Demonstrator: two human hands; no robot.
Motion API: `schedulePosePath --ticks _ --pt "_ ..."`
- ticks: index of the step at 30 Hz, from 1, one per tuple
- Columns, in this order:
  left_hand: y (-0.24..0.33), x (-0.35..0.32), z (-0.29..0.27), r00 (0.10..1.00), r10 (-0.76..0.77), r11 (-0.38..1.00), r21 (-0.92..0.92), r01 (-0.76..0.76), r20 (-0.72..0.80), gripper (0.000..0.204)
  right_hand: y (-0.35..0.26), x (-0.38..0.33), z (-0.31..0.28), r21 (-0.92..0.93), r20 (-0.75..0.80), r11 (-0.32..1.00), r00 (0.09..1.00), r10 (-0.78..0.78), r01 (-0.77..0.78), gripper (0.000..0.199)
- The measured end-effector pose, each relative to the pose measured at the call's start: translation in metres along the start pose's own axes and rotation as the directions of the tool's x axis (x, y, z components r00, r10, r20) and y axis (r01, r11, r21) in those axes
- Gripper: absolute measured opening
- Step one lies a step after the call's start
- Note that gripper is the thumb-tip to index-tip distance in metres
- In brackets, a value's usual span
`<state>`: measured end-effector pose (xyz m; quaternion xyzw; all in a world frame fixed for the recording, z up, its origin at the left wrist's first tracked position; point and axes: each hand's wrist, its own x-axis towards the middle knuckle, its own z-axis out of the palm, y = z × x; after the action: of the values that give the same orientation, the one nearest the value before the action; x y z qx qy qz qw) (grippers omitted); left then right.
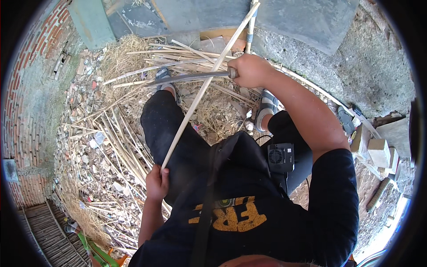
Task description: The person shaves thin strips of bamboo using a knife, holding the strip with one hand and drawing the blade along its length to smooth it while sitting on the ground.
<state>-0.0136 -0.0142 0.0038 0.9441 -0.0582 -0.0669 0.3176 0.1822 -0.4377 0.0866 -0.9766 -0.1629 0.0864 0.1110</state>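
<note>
My left hand (157,183) is closed around the lower end of a long pale bamboo strip (194,103), beside my left thigh. The strip slants up and away to the right, its far end near the wall panels. My right hand (251,71) grips the short handle of a machete (189,77), whose long dark blade points left. Blade and strip cross a little left of the handle; whether they touch I cannot tell. More split strips (178,55) lie piled beyond my feet.
Shavings and strips (120,142) cover the rubble ground on the left, by a brick wall (26,102). Grey panels (302,20) lean at the back. Pale blocks (379,152) and a brush (378,195) lie to the right. A small black fan (280,157) hangs at my waist.
</note>
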Motion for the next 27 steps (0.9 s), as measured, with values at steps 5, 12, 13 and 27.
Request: schedulePosePath --ticks 5,12,13,27 --pt "-0.002 -0.002 -0.005 1.0 0.026 1.0 -0.013 -0.026 0.002 0.037 0.0 -0.002 0.03 0.034 -0.079 0.999 0.997 -0.019 0.022 0.022" --pt "0.006 0.006 -0.01 0.998 -0.033 0.994 -0.101 0.039 0.058 0.039 0.036 0.014 0.05 0.28 -0.18 0.957 0.976 0.125 -0.071 0.026" --pt "0.008 0.006 -0.01 0.997 -0.041 0.995 -0.09 0.047 0.06 0.039 0.039 0.016 0.052 0.258 -0.178 0.961 0.972 0.151 -0.102 0.028" --pt "0.016 0.012 -0.008 0.997 -0.041 0.986 -0.158 0.05 0.058 0.041 0.026 0.011 0.051 0.266 -0.171 0.964 0.983 0.07 -0.023 0.026"
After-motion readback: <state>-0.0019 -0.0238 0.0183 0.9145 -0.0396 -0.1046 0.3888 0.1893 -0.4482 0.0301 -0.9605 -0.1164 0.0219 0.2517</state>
